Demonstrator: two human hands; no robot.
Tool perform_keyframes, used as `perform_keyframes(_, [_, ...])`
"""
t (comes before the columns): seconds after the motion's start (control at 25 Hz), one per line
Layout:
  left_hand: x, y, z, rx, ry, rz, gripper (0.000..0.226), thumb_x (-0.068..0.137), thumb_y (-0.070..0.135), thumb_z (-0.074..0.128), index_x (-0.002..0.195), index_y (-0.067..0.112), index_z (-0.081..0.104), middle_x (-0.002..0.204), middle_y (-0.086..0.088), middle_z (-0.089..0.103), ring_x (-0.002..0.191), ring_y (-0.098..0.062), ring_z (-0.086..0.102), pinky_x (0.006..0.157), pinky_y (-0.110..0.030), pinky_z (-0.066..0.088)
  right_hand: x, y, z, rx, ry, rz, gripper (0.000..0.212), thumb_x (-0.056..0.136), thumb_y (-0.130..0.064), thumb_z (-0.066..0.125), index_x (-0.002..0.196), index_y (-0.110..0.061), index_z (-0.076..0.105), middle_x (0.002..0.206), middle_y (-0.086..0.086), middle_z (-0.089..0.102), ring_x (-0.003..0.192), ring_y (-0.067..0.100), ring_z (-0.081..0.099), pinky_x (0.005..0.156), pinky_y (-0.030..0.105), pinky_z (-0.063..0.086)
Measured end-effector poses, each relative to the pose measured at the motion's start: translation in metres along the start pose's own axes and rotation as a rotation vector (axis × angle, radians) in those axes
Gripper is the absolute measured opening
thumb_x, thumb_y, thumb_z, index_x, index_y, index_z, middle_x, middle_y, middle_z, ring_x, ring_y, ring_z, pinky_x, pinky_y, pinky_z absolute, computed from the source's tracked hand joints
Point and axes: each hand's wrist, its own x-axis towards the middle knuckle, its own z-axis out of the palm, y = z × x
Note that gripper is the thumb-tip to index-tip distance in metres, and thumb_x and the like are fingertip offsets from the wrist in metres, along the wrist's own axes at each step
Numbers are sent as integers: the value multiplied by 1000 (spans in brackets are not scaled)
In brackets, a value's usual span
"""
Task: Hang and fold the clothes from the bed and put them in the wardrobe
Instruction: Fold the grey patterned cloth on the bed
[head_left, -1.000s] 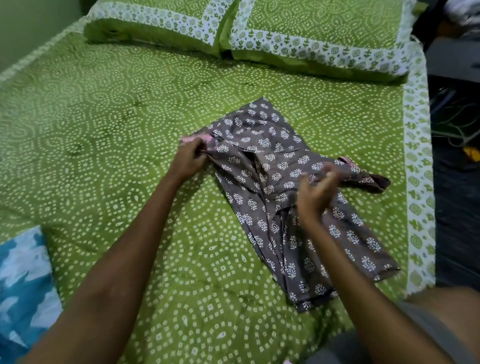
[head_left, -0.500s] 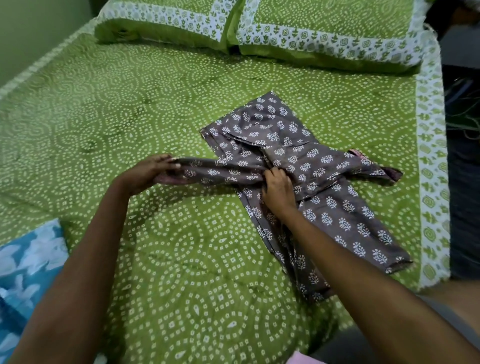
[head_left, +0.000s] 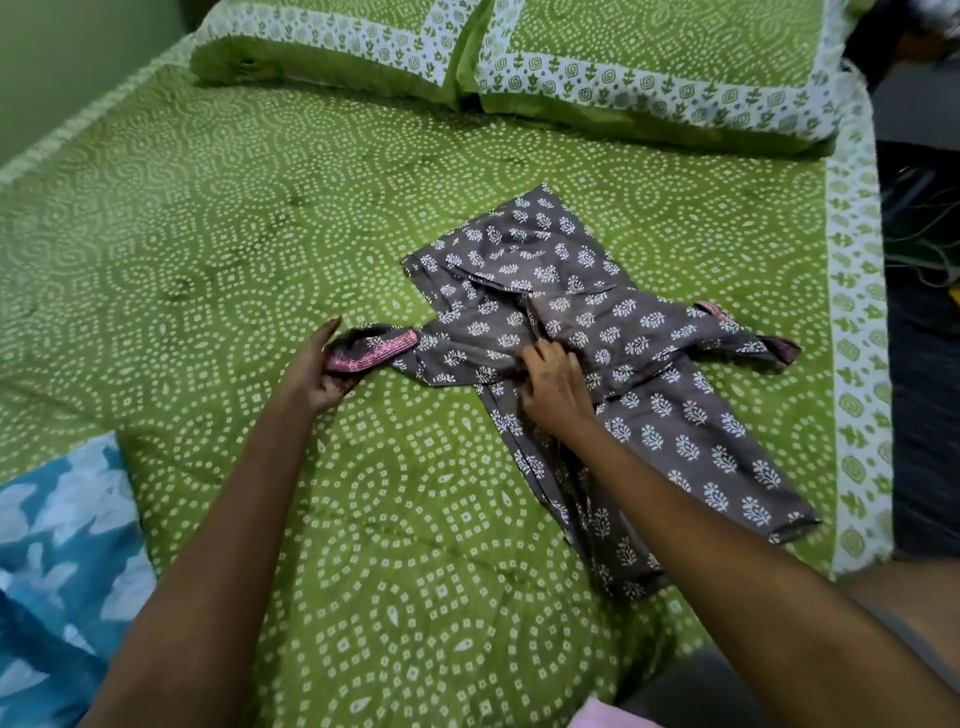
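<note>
A grey garment (head_left: 644, 374) with a white leaf print lies partly folded on the green bed (head_left: 208, 249), right of centre. Its left sleeve is stretched out to the left and ends in a pink-trimmed cuff (head_left: 371, 351). My left hand (head_left: 319, 369) holds that cuff from below, fingers curled under it. My right hand (head_left: 553, 387) pinches the fabric where the sleeve meets the body. The other sleeve, also pink at its cuff (head_left: 776, 351), lies out to the right.
Two green pillows (head_left: 649, 62) with white borders lie at the head of the bed. A blue and white cloth (head_left: 57, 561) sits at the near left. A bit of pink fabric (head_left: 613, 717) shows at the bottom edge. The bed's right edge drops to a dark floor.
My left hand has drawn the left sleeve out and down to the left, so its pink cuff now shows. My right hand came down onto the garment and pinches the fabric at the sleeve's base.
</note>
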Motion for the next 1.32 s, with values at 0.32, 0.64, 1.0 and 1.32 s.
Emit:
perform_keyframes(0.32, [-4, 4, -23, 99, 167, 19, 25, 91, 9, 46, 80, 12, 68, 71, -2, 68, 52, -12, 62, 41, -21, 47, -22, -52, 21, 83, 43, -296, 30, 80, -25, 41, 92, -7, 62, 91, 11, 63, 79, 25, 61, 72, 34, 50])
perform_keyframes(0.64, [-15, -29, -32, 737, 530, 366, 39, 99, 20, 40, 113, -13, 55, 108, -32, 59, 100, -41, 58, 79, -42, 43, -20, -92, 32, -111, 24, -335, 42, 74, -23, 65, 113, -8, 60, 110, 11, 61, 97, 27, 58, 83, 37, 47])
perform_keyframes(1.0, [-30, -65, -47, 1212, 703, 466, 37, 99, 26, 40, 119, -4, 49, 114, -34, 56, 106, -47, 53, 87, -48, 42, -20, -98, 28, -125, -272, -608, 26, 94, -17, 43, 112, -4, 56, 114, 14, 60, 104, 25, 54, 95, 39, 40])
perform_keyframes(1.32, [-35, -65, -50, 1226, 860, 439, 44, 96, 22, 43, 130, -6, 39, 125, -33, 50, 114, -46, 48, 91, -47, 38, -19, -26, 21, -11, -149, 245, 66, 99, -46, 30, 148, -3, 17, 157, 15, 10, 145, 28, 9, 118, 44, 1])
